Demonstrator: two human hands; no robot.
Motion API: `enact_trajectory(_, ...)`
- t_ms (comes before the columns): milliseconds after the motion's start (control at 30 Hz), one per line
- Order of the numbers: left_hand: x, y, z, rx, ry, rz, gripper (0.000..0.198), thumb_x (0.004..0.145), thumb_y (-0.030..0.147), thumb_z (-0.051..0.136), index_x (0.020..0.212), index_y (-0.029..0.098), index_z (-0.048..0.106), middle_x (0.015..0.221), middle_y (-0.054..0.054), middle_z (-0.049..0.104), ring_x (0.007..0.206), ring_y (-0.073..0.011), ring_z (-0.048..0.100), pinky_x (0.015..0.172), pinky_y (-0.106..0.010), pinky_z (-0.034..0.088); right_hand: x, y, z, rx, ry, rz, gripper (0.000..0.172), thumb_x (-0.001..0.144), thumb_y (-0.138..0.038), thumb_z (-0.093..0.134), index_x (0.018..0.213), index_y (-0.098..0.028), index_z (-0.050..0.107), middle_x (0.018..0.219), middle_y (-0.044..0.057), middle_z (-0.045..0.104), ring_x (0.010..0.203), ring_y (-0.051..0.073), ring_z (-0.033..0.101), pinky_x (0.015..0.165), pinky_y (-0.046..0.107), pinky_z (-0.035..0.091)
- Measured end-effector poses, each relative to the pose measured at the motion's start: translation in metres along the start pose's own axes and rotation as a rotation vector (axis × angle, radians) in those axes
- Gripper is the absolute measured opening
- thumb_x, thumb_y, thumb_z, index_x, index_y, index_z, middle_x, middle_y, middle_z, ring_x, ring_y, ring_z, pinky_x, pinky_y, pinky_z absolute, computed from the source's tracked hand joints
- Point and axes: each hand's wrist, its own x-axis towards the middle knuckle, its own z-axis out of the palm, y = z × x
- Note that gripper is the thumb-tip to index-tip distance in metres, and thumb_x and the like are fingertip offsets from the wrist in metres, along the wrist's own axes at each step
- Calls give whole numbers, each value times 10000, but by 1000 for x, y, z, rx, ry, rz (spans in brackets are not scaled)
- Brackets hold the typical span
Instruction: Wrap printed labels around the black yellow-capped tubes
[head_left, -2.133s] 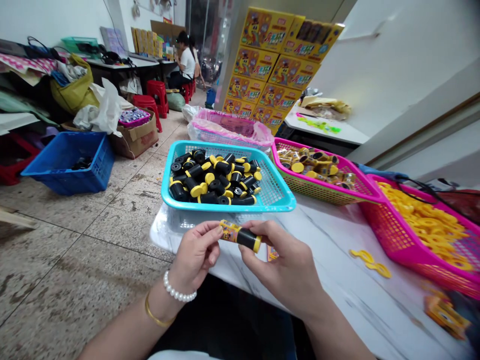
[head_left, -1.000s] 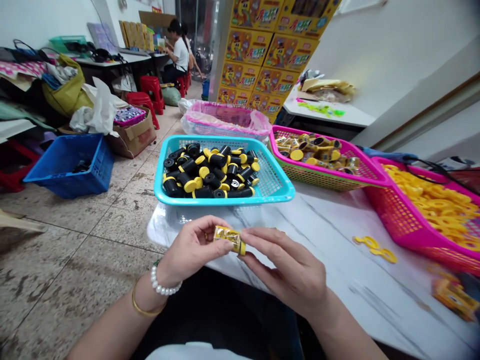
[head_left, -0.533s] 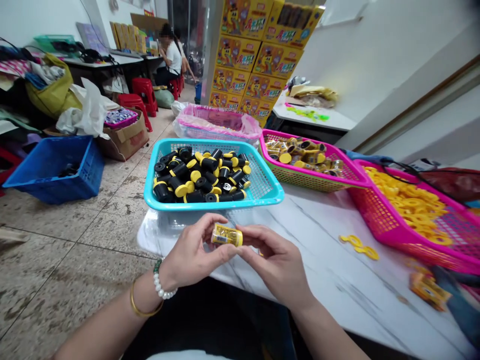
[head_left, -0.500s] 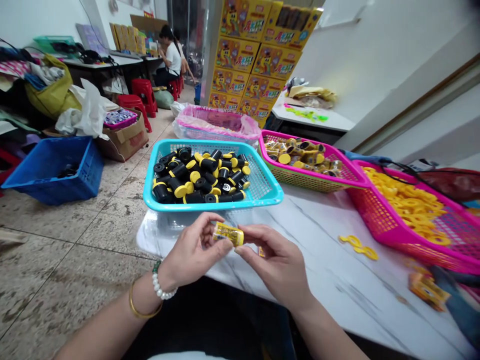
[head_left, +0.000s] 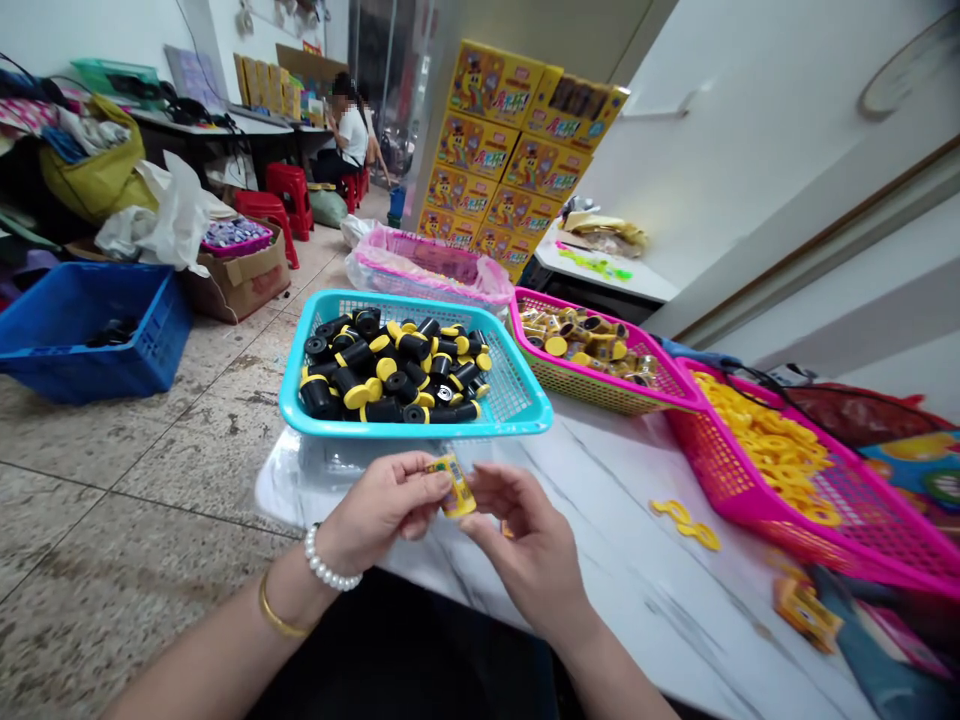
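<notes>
So the small yellow printed cylinder in shiny clear wrap (head_left: 456, 487) was up between the two hands, just above the near edge of the white marble-patterned tabletop (head_left: 600, 490). It stood at a tilt, with its yellow-rimmed end pointing down near the tip of the right thumb. The left hand (head_left: 382, 505) had the actual grip: thumb laid over the printed side, index finger behind, the two pinching it by its left side while the other fingers curled in underneath. (That wrist had a white beaded bracelet (head_left: 328, 566) and a gold-coloured metal bangle (head_left: 276, 612) on it, btw.)

The right hand (head_left: 529, 550) was cupped on the other side, fingers bent and spread a bit from the thumb, leaving a visible gap. Its thumb tip came right up beside the cylinder's lower end, but I honestly couldn't tell if it was touching.

Just past the hands sat a turquoise plastic mesh basket (head_left: 416, 430) with a heap of black cylinders with yellow caps (head_left: 352, 385) in it. Off to the right, some yellow plastic ring-shaped pieces (head_left: 700, 537) lay on the tabletop, near a bright pink plastic mesh basket (head_left: 739, 512) holding loads more like them.
</notes>
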Motion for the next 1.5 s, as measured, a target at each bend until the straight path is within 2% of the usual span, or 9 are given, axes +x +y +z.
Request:
enact_trajectory(267, 0, -31, 5, -223, -56, -154, 494, 714, 600, 793, 753, 167, 560, 370, 124, 380, 278, 10, 128, 329, -160, 107, -8, 10, 4, -250, 15, -461, 317, 926, -154, 664, 1229, -242, 694, 994, 79, 756, 869, 164, 750, 777, 231, 629)
enact_trajectory(467, 16, -53, 1, -241, -81, -170, 635, 570, 734, 808, 677, 182, 511, 331, 126, 343, 228, -6, 173, 306, -182, 88, -23, 41, 16, -390, 167, -430, 312, 963, -185, 620, 1260, -257, 681, 985, 81, 725, 833, 152, 748, 715, 190, 622)
enact_trajectory(667, 13, -35, 17, -257, 16, -146, 630, 573, 702, 827, 745, 155, 567, 369, 108, 427, 266, 5, 178, 335, -175, 156, -12, 18, 1, -421, 67, -409, 323, 865, -81, 669, 1141, -240, 723, 1131, 109, 686, 763, 172, 756, 699, 259, 649)
enact_trajectory(800, 11, -22, 30, -269, 59, -117, 667, 575, 713, 815, 841, 140, 600, 465, 44, 568, 284, -21, 309, 355, -188, 207, 37, -1, -27, -518, 184, -463, 284, 858, -102, 668, 1077, -271, 731, 1051, 79, 715, 929, 219, 743, 801, 322, 641)
enact_trajectory(933, 4, -20, 29, -217, 52, -111, 757, 594, 672, 828, 1057, 111, 617, 555, 19, 635, 318, -30, 378, 384, -188, 208, 126, -6, -81, -761, 403, -491, 152, 891, -238, 667, 1006, -262, 765, 1013, 89, 724, 962, 258, 712, 877, 420, 594)
enact_trajectory(1067, -10, -26, 19, -164, 71, -101, 640, 657, 600, 819, 1015, 99, 642, 544, 37, 602, 329, -11, 345, 396, -188, 161, 190, -1, -107, -838, 362, -314, 335, 857, -314, 691, 1171, -207, 738, 1067, 108, 742, 700, 211, 707, 776, 407, 583)
enact_trajectory(1300, -17, -36, 14, -84, 137, -54, 534, 709, 589, 778, 916, 117, 639, 525, 47, 565, 338, -17, 338, 392, -191, 158, 186, -9, -8, -668, -164, -339, 186, 880, -325, 682, 989, -222, 793, 977, 79, 781, 862, 231, 726, 841, 353, 543)
enact_trajectory(1400, -20, -35, 11, -24, 126, -56, 541, 717, 604, 765, 919, 118, 637, 545, 39, 572, 349, -25, 361, 395, -189, 175, 194, -1, 30, -642, -267, -227, 238, 799, -313, 764, 1016, -215, 780, 1008, 85, 780, 902, 253, 720, 838, 359, 544)
enact_trajectory(1500, -32, -33, 1, 98, 153, -28, 525, 765, 611, 722, 953, 128, 640, 574, 35, 577, 370, -31, 369, 405, -185, 203, 201, 8, 38, -605, -269, -140, 229, 767, -198, 738, 994, -191, 763, 886, 56, 776, 799, 211, 709, 776, 317, 547)
